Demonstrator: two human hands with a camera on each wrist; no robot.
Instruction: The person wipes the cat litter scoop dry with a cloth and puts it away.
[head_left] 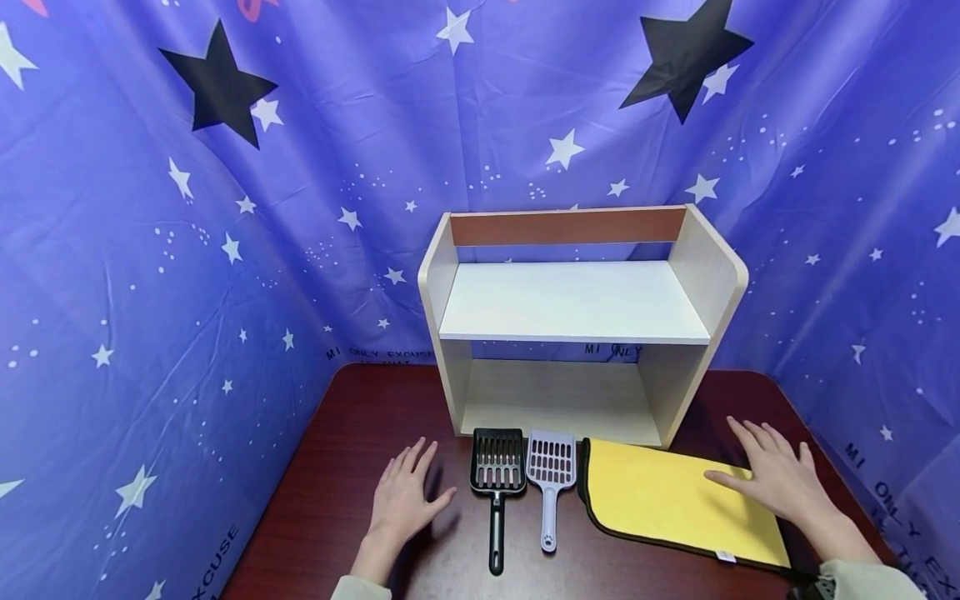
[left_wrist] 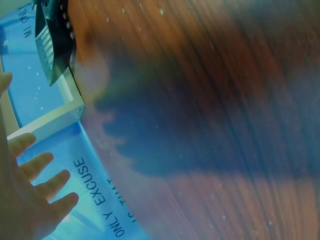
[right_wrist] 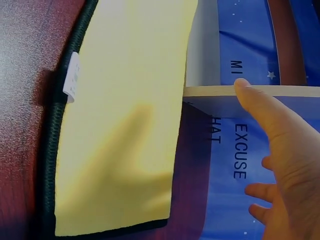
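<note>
My left hand (head_left: 402,498) hovers over the table to the left of a black slotted litter scoop (head_left: 498,463), its fingers spread and holding nothing. Beside that scoop lies a pale lilac litter scoop (head_left: 551,460) with a paw mark on its handle end. A folded yellow cloth (head_left: 675,497) with black edging and a white tag lies to the right. Over the cloth's right end is my right hand (head_left: 783,475), fingers apart, casting a shadow on the yellow cloth (right_wrist: 125,125) in the right wrist view. In the left wrist view the black scoop (left_wrist: 52,45) shows at top left.
A two-level wooden shelf (head_left: 573,302) with a white middle board stands at the back of the dark red table (head_left: 322,467). The scoops and cloth lie close along its front. Blue star-patterned curtains (head_left: 360,167) enclose the table at the back and sides.
</note>
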